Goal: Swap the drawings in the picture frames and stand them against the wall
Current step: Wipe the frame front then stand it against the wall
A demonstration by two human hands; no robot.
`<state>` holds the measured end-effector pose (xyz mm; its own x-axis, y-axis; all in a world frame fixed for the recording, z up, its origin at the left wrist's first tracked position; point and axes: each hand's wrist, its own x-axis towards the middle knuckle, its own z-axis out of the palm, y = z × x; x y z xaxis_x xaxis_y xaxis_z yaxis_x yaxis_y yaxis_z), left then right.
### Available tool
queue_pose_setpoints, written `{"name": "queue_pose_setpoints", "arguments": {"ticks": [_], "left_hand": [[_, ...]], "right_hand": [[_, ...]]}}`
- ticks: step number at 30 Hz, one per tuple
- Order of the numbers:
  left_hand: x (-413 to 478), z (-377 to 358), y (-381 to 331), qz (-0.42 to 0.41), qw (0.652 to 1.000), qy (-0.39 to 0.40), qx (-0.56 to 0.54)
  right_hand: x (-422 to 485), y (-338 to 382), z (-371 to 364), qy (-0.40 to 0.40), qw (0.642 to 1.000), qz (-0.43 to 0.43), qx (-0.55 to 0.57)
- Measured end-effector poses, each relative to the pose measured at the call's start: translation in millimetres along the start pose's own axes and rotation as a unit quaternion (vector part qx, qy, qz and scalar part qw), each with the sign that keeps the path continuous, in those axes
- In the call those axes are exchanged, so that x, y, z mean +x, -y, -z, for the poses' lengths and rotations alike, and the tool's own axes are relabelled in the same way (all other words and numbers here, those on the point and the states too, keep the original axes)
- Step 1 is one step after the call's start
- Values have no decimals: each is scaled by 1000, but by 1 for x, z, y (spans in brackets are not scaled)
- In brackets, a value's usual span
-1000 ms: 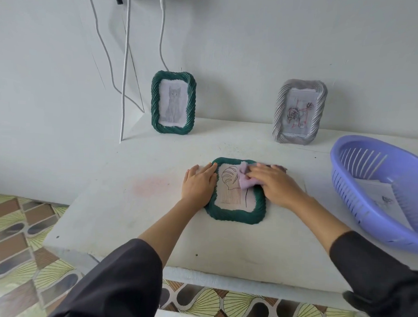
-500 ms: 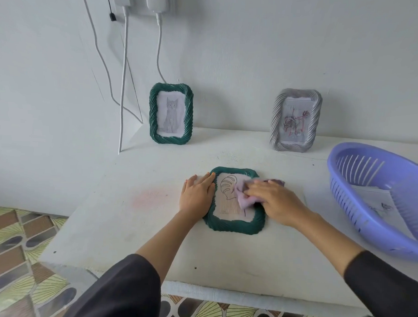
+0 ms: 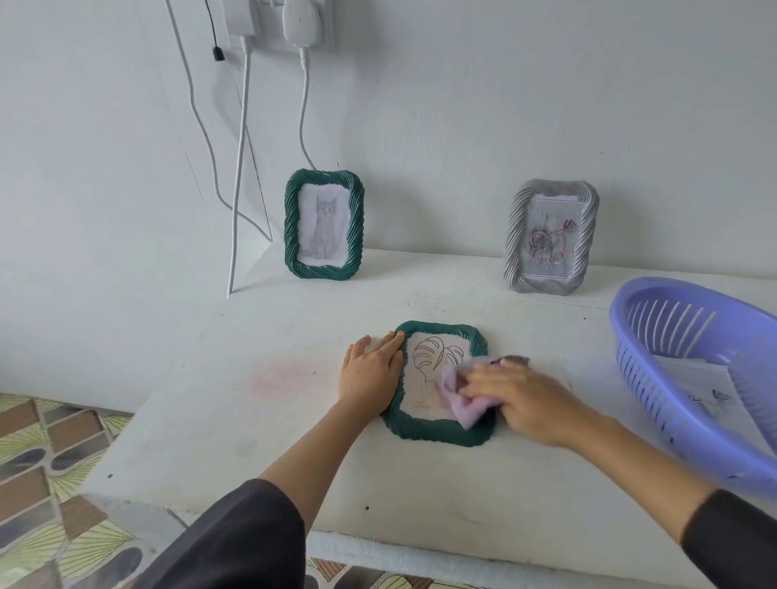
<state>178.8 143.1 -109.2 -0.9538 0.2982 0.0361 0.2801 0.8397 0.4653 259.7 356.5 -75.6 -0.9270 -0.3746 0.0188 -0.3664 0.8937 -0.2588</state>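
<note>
A green rope-edged frame (image 3: 421,429) with a leaf drawing lies flat on the white table (image 3: 237,443). My left hand (image 3: 370,369) rests flat against the frame's left edge, fingers together, holding nothing. My right hand (image 3: 520,398) presses a lilac cloth (image 3: 458,395) onto the lower right of the frame's glass. A second green frame (image 3: 323,224) with a cat drawing leans upright against the wall. Further right, a grey frame (image 3: 551,237) with a rose drawing also leans on the wall.
A purple plastic basket (image 3: 650,377) with drawing sheets (image 3: 707,393) inside sits at the table's right edge. White cables (image 3: 238,176) hang from a wall socket (image 3: 279,13) at the back left. A faint pink stain (image 3: 285,376) marks the table. Patterned floor tiles lie below.
My right hand has slid the cloth down the glass, from the frame's upper right to its lower right. The left hand has stayed against the frame. The view has tilted slightly upward.
</note>
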Motion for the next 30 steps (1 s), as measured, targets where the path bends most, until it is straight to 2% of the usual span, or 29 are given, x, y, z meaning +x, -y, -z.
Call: {"name": "queue_pose_setpoints", "arguments": {"ticks": [3,5,9,11,13,15,17,19,21,23,24,25,27,28,30], "left_hand": [[-1,1,-1,7,1000,3,-4],[-1,1,-2,7,1000,5,-6],[2,-2,3,4,1000,4,7],[3,-2,4,6,1000,1,0],[2,0,2,10,1000,2,-14],[2,3,-1,12,999,4,-29],[3,6,-3,24,998,14,-54],[3,12,-10,55,993,-2,-104],[-6,23,-30,87,977,-65,-182],[-19,34,-61,80,959,-102,-252],[-25,37,-78,71,956,-93,-269],[-31,37,-92,66,955,-72,-279],[-37,36,-110,82,954,-32,-288],[-37,37,-112,97,952,-23,-291],[-35,40,-105,118,951,-20,-285]], "right_hand": [[29,-2,7,-40,997,-70,-12],[47,8,1,-68,994,-82,3],[53,28,-21,-43,998,-5,35],[36,32,-27,-27,997,55,51],[15,28,-25,-23,996,75,52],[0,22,-16,-18,998,52,27],[-4,13,-4,-4,1000,-23,14],[0,8,11,-55,983,-120,126],[8,10,27,-167,920,-177,308],[18,23,39,-244,824,-214,465],[24,31,42,-246,773,-227,539],[29,39,42,-226,718,-239,613],[35,55,39,-135,614,-241,739],[36,61,37,-95,573,-232,780],[39,66,28,-64,527,-204,822]]}}
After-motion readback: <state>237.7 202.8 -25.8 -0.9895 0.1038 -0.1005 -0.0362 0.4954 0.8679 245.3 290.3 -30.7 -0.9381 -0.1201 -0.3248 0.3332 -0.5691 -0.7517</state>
